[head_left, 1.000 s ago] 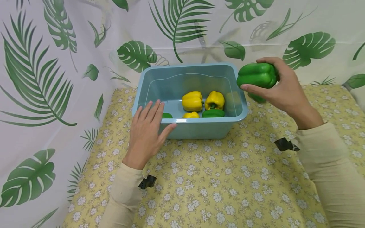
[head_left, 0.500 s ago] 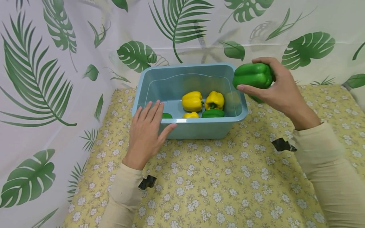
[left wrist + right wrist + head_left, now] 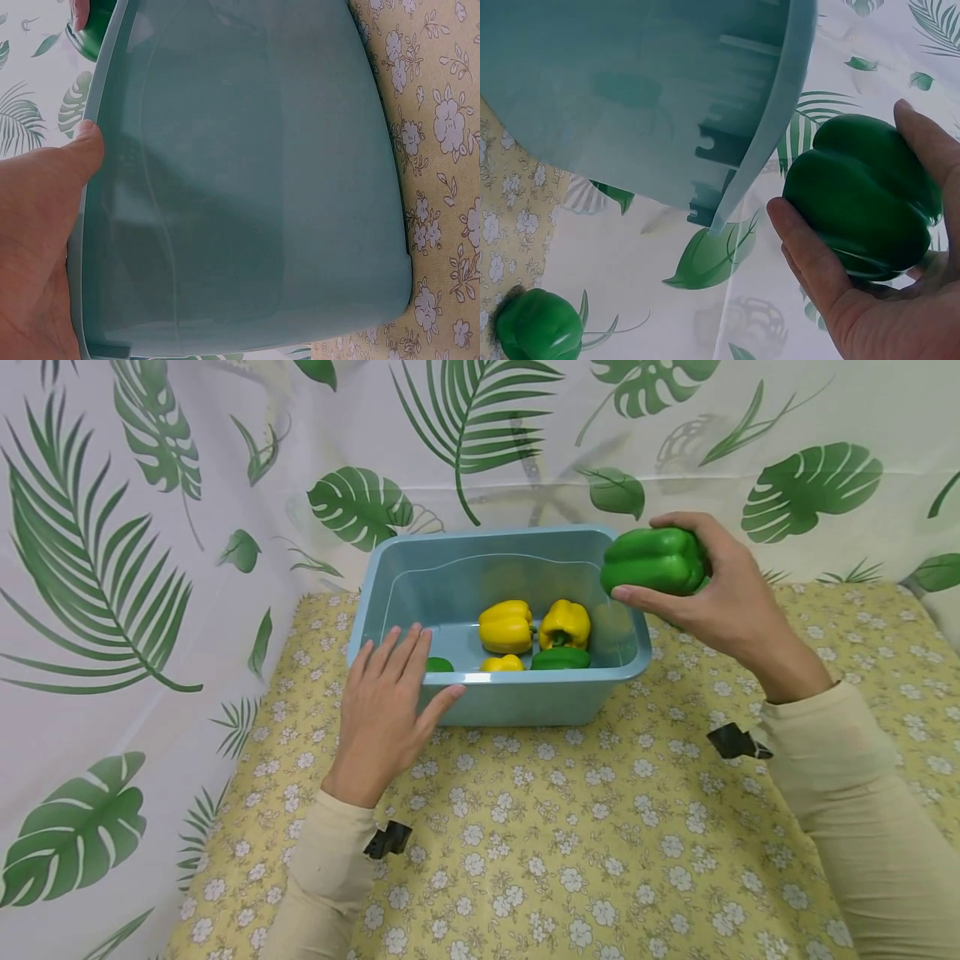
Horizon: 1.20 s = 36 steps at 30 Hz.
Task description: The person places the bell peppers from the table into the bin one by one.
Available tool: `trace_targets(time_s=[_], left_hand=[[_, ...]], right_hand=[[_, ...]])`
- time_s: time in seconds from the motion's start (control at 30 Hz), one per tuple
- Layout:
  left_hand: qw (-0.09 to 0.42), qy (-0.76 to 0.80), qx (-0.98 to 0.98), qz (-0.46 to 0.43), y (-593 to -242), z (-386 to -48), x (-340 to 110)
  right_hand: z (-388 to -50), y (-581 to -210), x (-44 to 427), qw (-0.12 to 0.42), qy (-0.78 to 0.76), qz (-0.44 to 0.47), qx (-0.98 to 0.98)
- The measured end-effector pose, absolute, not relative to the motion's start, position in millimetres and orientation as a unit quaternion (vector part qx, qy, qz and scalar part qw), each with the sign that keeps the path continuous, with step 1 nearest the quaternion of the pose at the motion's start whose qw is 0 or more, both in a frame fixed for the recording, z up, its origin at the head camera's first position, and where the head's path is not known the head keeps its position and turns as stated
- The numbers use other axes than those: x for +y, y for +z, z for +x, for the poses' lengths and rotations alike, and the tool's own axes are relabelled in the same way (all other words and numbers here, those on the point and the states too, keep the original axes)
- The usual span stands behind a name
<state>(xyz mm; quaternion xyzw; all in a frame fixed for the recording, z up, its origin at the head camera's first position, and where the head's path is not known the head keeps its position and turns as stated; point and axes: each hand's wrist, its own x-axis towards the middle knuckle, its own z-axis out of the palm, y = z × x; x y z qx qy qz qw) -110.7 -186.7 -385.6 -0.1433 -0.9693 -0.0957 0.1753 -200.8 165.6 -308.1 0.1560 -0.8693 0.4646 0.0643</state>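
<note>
My right hand (image 3: 731, 597) grips a green bell pepper (image 3: 651, 560) above the right rim of a blue-grey plastic bin (image 3: 517, 700). In the right wrist view, thumb and fingers clasp that pepper from opposite sides, beside the bin's edge. My left hand (image 3: 382, 714) rests on the bin's front rim near its left corner, fingers straight and thumb spread. Inside the bin lie a yellow bell pepper (image 3: 504, 627), another yellow pepper (image 3: 565, 625) and, partly hidden by the front wall, a third yellow pepper (image 3: 502, 663), a green pepper (image 3: 561, 658) and a green piece (image 3: 439, 665).
Another green pepper (image 3: 540, 326) sits on the table outside the bin, in the right wrist view. A yellow floral cloth (image 3: 525, 827) covers the table. Leaf-print curtains (image 3: 247, 485) stand behind and to the left.
My right hand has moved slightly left with the green bell pepper, from beside the bin to over its right rim. The left hand has stayed in place.
</note>
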Motion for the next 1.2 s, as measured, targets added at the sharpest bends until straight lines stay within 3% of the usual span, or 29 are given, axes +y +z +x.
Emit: trace_targets(time_s=[1.2], left_hand=[[0.183,-0.1,-0.967,-0.148,-385.9,-110.6,-187.3]], right_hand=[[-197.2,-306.0,157.1,0.063,0.46,0.176,-0.868]])
